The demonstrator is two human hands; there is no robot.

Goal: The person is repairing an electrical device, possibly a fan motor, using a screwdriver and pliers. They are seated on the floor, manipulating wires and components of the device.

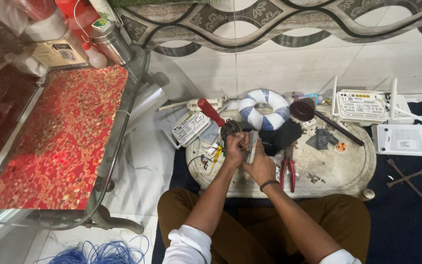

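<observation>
left hand (237, 145): fingers clenched round a dark metal tool (230, 129), frame centre | right hand (260, 164): fingers grasping a slim grey device (252, 145) just beside it | both over the oval tabletop (352, 171) | red-handled pliers (288, 168) lie right of the hands | red-handled screwdriver (211, 112) upper left of them

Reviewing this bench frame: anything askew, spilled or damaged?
Yes. Small dark loose parts lie scattered on the round work tray beside the red-handled pliers. A white router sits tilted, overhanging the tray's left edge. Both hands are clasped on a tool; nothing is visibly broken.
</observation>
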